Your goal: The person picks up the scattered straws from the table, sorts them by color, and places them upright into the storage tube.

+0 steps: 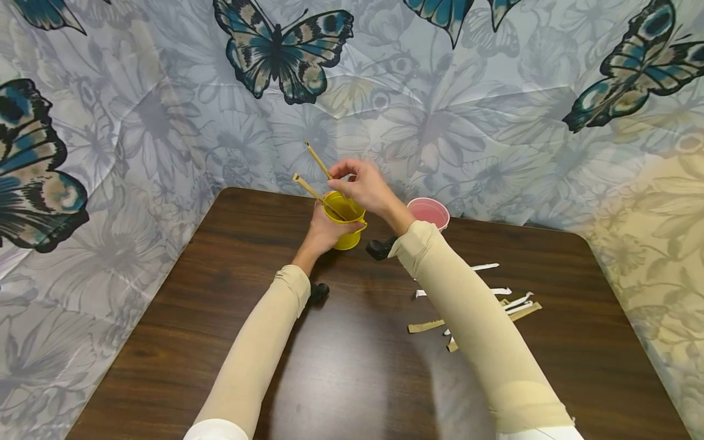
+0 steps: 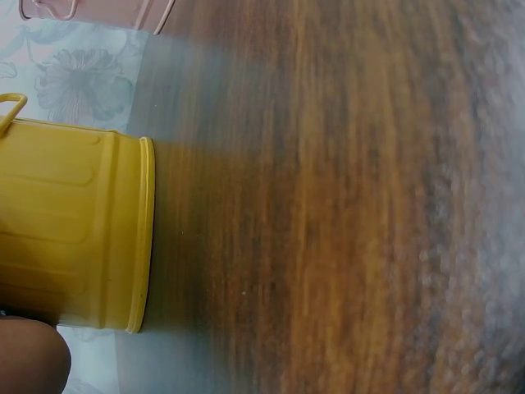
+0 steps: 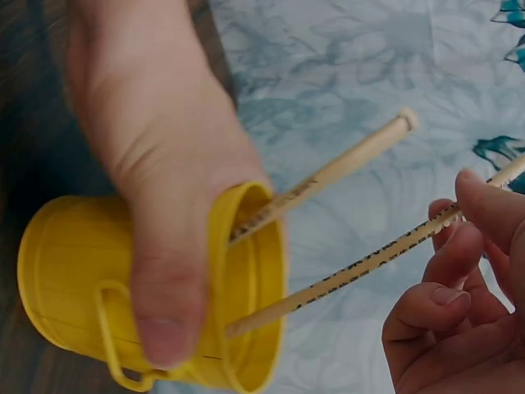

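Observation:
My left hand [image 1: 323, 232] grips a small yellow metal bucket [image 1: 348, 241] near the table's back edge, its thumb across the side by the wire handle [image 3: 107, 328]. One tan straw in printed paper [image 3: 353, 168] leans in the bucket, its top above the rim. Between thumb and fingers, my right hand [image 1: 365, 185] pinches a second tan printed straw [image 3: 361, 267], slanted, with its lower end inside the bucket mouth. In the left wrist view only the bucket's lower side and a fingertip [image 2: 29, 357] appear.
A pink bucket [image 1: 429, 212] stands right of the yellow one, partly behind my right forearm. Several white straws [image 1: 486, 266] and tan straws [image 1: 426, 327] in paper lie scattered on the brown table [image 1: 352, 366], some hidden under that sleeve. A butterfly-print cloth [image 1: 165, 122] hangs behind.

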`<state>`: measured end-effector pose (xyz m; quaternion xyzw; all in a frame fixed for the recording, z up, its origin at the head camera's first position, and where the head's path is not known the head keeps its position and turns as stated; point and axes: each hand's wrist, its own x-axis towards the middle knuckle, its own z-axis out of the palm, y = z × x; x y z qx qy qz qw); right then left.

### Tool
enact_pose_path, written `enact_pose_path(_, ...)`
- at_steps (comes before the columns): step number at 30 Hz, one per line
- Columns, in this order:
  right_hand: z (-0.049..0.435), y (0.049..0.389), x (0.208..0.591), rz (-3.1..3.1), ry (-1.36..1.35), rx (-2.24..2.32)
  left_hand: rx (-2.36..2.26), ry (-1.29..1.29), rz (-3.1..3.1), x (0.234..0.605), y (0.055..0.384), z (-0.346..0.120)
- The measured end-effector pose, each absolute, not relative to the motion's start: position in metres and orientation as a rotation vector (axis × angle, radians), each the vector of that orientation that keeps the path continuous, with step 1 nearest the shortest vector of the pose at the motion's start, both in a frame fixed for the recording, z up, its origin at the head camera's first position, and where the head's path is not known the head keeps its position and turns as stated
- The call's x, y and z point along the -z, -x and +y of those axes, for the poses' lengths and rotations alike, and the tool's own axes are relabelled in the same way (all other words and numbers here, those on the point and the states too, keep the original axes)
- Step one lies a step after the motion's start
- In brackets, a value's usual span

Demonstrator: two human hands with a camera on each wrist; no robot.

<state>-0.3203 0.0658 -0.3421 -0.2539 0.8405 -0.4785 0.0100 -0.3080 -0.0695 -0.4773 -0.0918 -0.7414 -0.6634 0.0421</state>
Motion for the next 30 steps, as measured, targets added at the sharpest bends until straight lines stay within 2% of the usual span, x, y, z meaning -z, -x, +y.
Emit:
enact_pose_path(17, 0.079, 0.315, 0.353, 2.596, 0.811, 1.409, 2.042, 0.391, -2.205, 0.479, 0.313, -0.067)
enact_pose_path(25, 0.104, 0.293, 0.351, 2.627, 0.810, 1.294, 2.058, 0.417, -2.174, 0.482, 0.314, -0.066)
enact_pose_path(30, 0.127, 0.276, 0.349, 2.604, 0.800, 1.257, 2.033, 0.340, -2.214, 0.481, 0.312, -0.068)
